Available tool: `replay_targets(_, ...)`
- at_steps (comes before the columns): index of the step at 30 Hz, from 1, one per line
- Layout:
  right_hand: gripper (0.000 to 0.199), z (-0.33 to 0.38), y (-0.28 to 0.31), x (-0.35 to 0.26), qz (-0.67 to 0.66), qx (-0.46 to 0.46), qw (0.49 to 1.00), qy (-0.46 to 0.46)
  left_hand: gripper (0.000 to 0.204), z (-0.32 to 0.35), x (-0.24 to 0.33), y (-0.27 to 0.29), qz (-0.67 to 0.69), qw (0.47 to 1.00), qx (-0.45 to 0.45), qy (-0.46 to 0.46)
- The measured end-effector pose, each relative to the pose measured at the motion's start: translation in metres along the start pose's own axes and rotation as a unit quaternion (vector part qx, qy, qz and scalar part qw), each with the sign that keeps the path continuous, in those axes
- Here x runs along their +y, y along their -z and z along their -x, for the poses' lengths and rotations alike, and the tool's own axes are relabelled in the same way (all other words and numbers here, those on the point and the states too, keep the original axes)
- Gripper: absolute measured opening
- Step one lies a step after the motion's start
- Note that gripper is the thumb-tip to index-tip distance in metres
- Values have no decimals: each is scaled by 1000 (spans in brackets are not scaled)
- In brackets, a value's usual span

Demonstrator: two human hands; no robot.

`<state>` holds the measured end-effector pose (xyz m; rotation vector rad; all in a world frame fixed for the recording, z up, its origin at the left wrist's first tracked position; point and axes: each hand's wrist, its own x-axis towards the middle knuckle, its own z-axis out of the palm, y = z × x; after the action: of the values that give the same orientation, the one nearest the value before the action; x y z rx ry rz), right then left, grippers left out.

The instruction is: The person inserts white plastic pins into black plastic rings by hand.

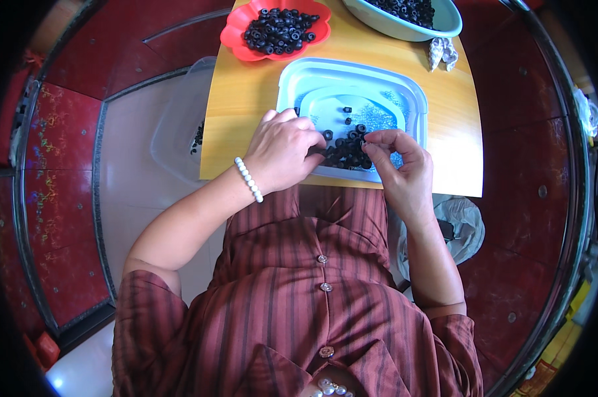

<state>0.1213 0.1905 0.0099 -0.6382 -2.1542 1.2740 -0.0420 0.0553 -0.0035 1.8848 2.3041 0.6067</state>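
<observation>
A light blue plastic tray (418, 106) sits at the table's near edge, with a pile of small black ring-shaped parts (345, 153) in its near half. My left hand (287, 147), a white bead bracelet on its wrist, reaches over the tray's left side. Its fingers are bent, thumb and forefinger apart beside the pile, next to one loose black ring (327, 134). At the pile's right, my right hand (406, 165) is closed in a pinch, thumb against forefinger. Whatever lies between those tips is too small to make out. Two little black pieces (348, 115) lie farther back in the tray.
A red scalloped bowl (229, 36) of black parts stands at the table's far left. Far right is a pale blue basin (404, 33) holding more, with crumpled whitish cloth (442, 54) beside it. Below the table are a clear tub (173, 132) at left and a plastic bag (467, 228) at right.
</observation>
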Motion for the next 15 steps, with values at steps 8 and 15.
replay_targets(8, 10, 13, 0, -7, -74, -7, 996, -39, 14, 6, 7, 4, 34, 998, 49, 13)
replay_targets(15, 9, 19, -6, -21, -423, -74, 883, -190, 19, 26, 28, 10, 794, 578, 35, 185)
